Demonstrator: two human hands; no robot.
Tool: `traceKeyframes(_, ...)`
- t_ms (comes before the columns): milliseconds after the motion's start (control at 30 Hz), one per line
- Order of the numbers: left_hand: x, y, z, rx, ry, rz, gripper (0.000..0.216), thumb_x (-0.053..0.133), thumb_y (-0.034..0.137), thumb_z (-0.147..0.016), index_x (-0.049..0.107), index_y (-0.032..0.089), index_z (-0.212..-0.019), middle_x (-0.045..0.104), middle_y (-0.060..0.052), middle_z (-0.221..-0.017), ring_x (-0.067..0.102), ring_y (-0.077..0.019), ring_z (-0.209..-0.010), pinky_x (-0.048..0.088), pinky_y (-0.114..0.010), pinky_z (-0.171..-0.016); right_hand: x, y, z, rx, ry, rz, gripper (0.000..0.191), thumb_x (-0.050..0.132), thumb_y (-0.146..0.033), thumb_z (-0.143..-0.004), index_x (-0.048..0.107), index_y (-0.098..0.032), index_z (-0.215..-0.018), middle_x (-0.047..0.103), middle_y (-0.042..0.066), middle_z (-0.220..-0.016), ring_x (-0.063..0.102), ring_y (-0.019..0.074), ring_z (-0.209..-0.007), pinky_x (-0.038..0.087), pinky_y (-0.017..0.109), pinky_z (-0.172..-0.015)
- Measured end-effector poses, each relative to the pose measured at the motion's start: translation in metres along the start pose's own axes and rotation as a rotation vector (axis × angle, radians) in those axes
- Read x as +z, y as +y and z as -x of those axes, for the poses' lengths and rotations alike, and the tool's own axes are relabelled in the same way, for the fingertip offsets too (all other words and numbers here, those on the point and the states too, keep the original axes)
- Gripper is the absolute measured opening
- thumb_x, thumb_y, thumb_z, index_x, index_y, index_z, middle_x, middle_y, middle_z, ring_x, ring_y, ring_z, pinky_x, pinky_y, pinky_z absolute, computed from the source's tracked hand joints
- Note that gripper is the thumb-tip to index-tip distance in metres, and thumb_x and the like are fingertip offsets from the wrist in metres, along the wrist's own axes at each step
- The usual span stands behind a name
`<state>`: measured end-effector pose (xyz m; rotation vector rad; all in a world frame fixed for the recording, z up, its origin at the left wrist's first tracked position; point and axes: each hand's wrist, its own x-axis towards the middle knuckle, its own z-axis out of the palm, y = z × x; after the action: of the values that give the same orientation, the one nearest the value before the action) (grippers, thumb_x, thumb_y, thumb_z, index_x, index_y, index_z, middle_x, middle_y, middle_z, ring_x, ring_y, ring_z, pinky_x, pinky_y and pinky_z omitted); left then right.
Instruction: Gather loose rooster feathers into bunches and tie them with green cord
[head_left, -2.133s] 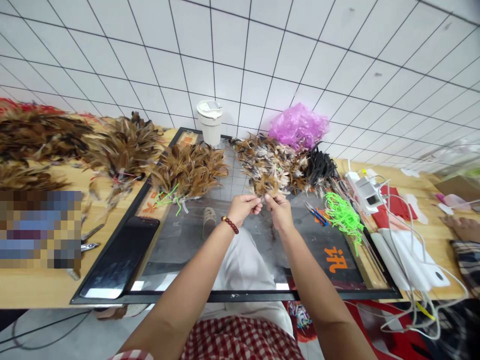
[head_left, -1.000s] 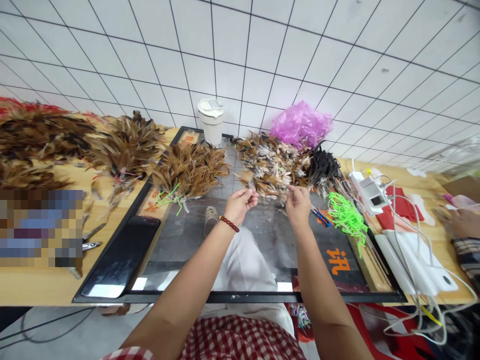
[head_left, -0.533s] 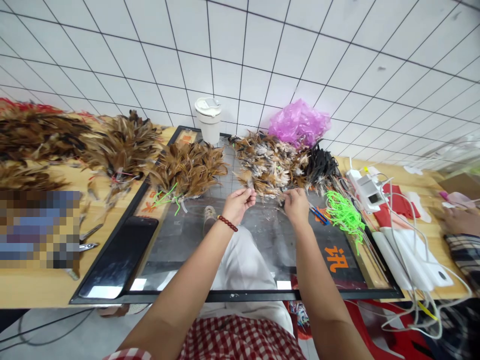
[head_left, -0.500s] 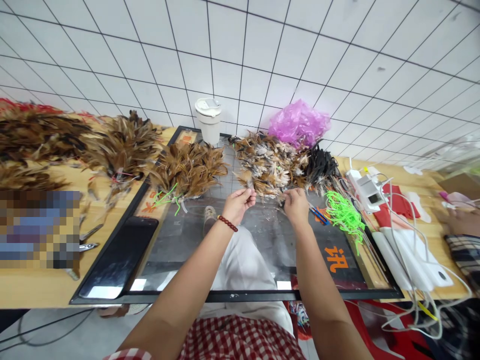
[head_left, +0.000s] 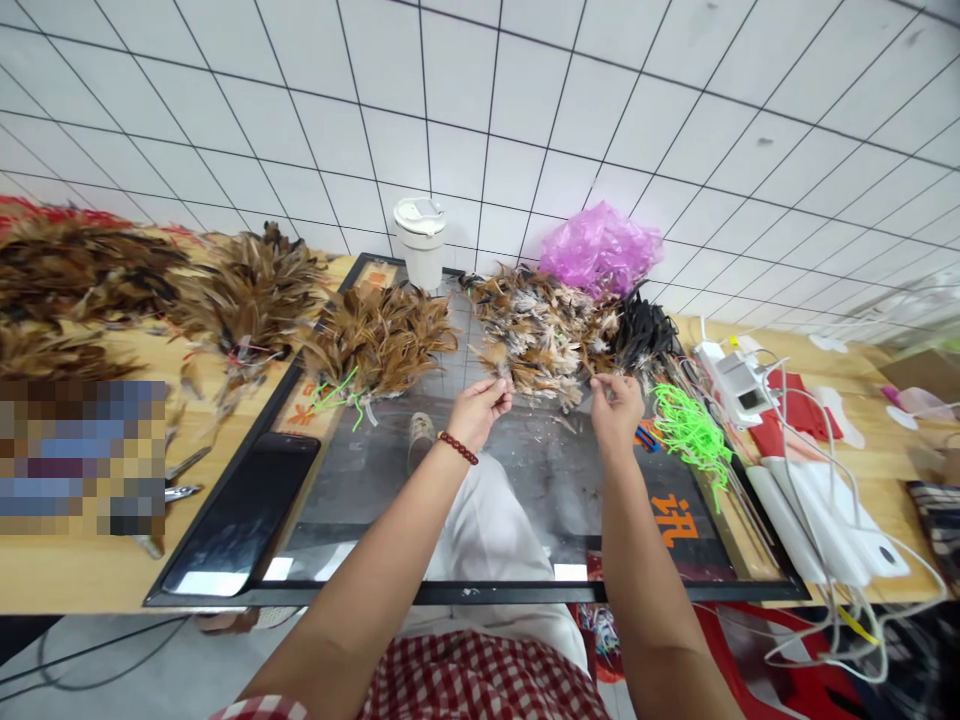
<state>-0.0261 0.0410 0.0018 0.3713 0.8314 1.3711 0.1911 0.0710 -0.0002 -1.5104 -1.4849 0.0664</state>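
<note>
My left hand [head_left: 481, 413], wearing a dark red bead bracelet [head_left: 458, 448], is closed in a pinch over the glass-topped table panel. A small brown feather [head_left: 493, 356] rises from its fingertips, its base close to the pile behind. My right hand [head_left: 617, 411] is apart from it, thumb and forefinger pinched together; anything between them is too small to make out. In front of both hands lies a loose pile of brown and whitish feathers [head_left: 544, 335]. To its left sits a bundle of brown feathers [head_left: 386, 340], and black feathers [head_left: 645, 330] lie at its right.
Bright green strings [head_left: 690, 430] and a blue-handled tool [head_left: 646, 436] lie right of my hand. A pink plastic bag [head_left: 600, 250] and lidded cup [head_left: 420, 245] stand by the wall. A phone [head_left: 244, 515] is at left; chargers and white cables [head_left: 739, 385] are at right.
My right hand has moved right, away from the front of the feather pile, and partly covers the blue-handled tool. The left hand has stayed nearly in place, still pinched.
</note>
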Motion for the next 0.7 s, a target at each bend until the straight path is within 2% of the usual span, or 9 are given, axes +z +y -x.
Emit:
traceKeyframes(67,0.0,0.0,0.0,0.002,-0.003,-0.006,0.021,0.08,0.021,-0.062,0.067,0.009,-0.074,0.067,-0.004,-0.074,0.057,-0.0059,-0.06,0.048,-0.019,-0.059,0.003,-0.009,0.001,0.097,0.043,-0.26,0.02,0.061,-0.033,-0.077,0.069,-0.016,-0.084,0.059,0.003,-0.076,0.052,0.0148,-0.069,0.044,0.031,-0.07)
traceKeyframes(100,0.0,0.0,0.0,0.002,-0.008,-0.012,0.021,0.08,0.021,-0.062,0.067,0.009,-0.074,0.067,-0.004,-0.074,0.057,-0.0058,-0.06,0.048,-0.019,-0.059,0.006,-0.015,0.002,0.166,0.021,-0.41,0.021,0.063,-0.035,-0.076,0.069,-0.017,-0.084,0.059,0.001,-0.073,0.051,0.0133,-0.065,0.044,0.029,-0.066)
traceKeyframes(200,0.001,-0.002,0.001,0.001,-0.02,-0.059,0.023,0.08,0.024,-0.062,0.068,0.009,-0.073,0.067,-0.005,-0.072,0.058,-0.007,-0.059,0.048,-0.021,-0.059,0.013,-0.035,0.011,0.4,-0.196,-0.82,0.022,0.07,-0.036,-0.07,0.066,-0.018,-0.081,0.06,-0.002,-0.066,0.047,0.0091,-0.054,0.038,0.024,-0.053)
traceKeyframes(267,0.002,-0.003,0.003,-0.005,-0.026,-0.122,0.024,0.079,0.027,-0.062,0.068,0.009,-0.073,0.068,-0.006,-0.071,0.061,-0.0094,-0.059,0.05,-0.023,-0.06,0.018,-0.046,0.018,0.516,-0.366,-0.955,0.023,0.073,-0.036,-0.067,0.064,-0.018,-0.078,0.062,-0.002,-0.067,0.046,0.0076,-0.051,0.034,0.021,-0.048)
traceKeyframes(333,0.003,-0.005,0.005,-0.012,-0.04,-0.192,0.025,0.079,0.029,-0.063,0.068,0.008,-0.073,0.069,-0.008,-0.071,0.063,-0.0118,-0.06,0.052,-0.026,-0.061,0.022,-0.054,0.024,0.565,-0.487,-0.995,0.024,0.075,-0.037,-0.065,0.065,-0.018,-0.078,0.062,-0.002,-0.065,0.045,0.0064,-0.048,0.031,0.02,-0.044)
traceKeyframes(433,0.005,-0.006,0.008,-0.009,-0.077,-0.262,0.026,0.078,0.032,-0.064,0.069,0.008,-0.072,0.069,-0.009,-0.07,0.064,-0.0128,-0.06,0.052,-0.026,-0.06,0.026,-0.061,0.031,0.54,-0.58,-0.997,0.024,0.076,-0.037,-0.064,0.067,-0.018,-0.077,0.058,-0.003,-0.058,0.038,0.0048,-0.044,0.023,0.019,-0.041)
traceKeyframes(567,0.006,-0.007,0.008,-0.002,-0.089,-0.273,0.027,0.078,0.033,-0.063,0.07,0.009,-0.073,0.068,-0.007,-0.065,0.063,-0.0125,-0.058,0.052,-0.026,-0.059,0.028,-0.065,0.035,0.557,-0.591,-0.94,0.026,0.078,-0.038,-0.061,0.07,-0.018,-0.075,0.054,-0.004,-0.054,0.038,0.0064,-0.047,0.022,0.019,-0.041)
traceKeyframes(700,0.006,-0.007,0.008,0.002,-0.073,-0.291,0.025,0.079,0.03,-0.061,0.069,0.009,-0.069,0.065,-0.005,-0.06,0.06,-0.0101,-0.053,0.05,-0.024,-0.055,0.029,-0.066,0.034,0.529,-0.553,-0.858,0.029,0.079,-0.04,-0.059,0.07,-0.018,-0.075,0.055,-0.004,-0.055,0.036,0.006,-0.047,0.027,0.021,-0.044)
